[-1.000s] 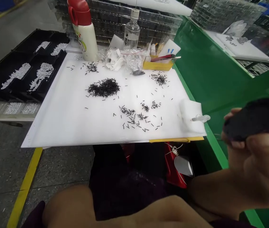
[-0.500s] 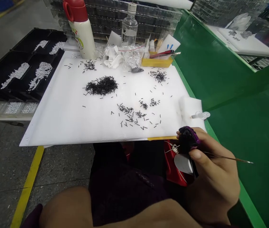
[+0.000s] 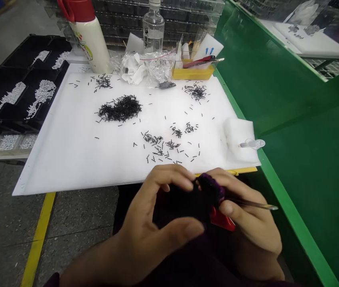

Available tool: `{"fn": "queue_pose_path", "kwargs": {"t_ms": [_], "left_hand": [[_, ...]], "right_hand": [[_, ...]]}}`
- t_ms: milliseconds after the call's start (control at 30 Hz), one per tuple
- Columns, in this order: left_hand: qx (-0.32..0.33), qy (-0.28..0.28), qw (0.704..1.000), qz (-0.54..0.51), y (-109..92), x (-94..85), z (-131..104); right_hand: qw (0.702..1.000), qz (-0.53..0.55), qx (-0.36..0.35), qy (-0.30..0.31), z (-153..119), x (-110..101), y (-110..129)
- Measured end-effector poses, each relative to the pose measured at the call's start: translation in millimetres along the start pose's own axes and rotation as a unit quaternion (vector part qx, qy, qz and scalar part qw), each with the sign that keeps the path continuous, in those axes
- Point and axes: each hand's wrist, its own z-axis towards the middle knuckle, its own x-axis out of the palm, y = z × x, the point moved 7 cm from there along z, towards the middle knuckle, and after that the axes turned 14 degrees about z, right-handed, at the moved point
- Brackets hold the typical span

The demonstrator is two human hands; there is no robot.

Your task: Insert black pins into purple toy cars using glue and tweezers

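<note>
My right hand is closed around a bunched black and purple piece that looks like fabric. A thin metal tool, perhaps tweezers, is also in this hand, its bright tip pointing right. My left hand is raised opposite, thumb and fingers spread apart. Its index fingertip comes close to the bunched piece; whether they touch I cannot tell. Beyond the hands, several small black pin-like parts lie scattered on a white foam sheet. A denser heap of these black parts lies farther back.
Black trays of small white parts stand left. Along the back are a red-capped flask, a clear bottle, crumpled plastic and a yellow holder with tools. A foam block sits by the green partition.
My left hand has come up into view beside the bunched piece. My right hand, still holding the piece and the metal tool, has moved left and slightly down.
</note>
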Motion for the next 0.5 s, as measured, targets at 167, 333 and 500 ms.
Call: {"fn": "queue_pose_path", "kwargs": {"t_ms": [167,333,500], "left_hand": [[-0.009,0.064,0.996,-0.059,32,17.0,20],[-0.007,-0.076,0.997,0.028,38,-1.0,30],[0.053,-0.129,0.975,0.170,34,-7.1,34]], "right_hand": [[0.992,-0.015,-0.015,0.121,10,23,4],[0.966,-0.251,-0.055,0.008,34,-6,-8],[0.902,-0.404,-0.132,-0.078,57,-33,-31]]}}
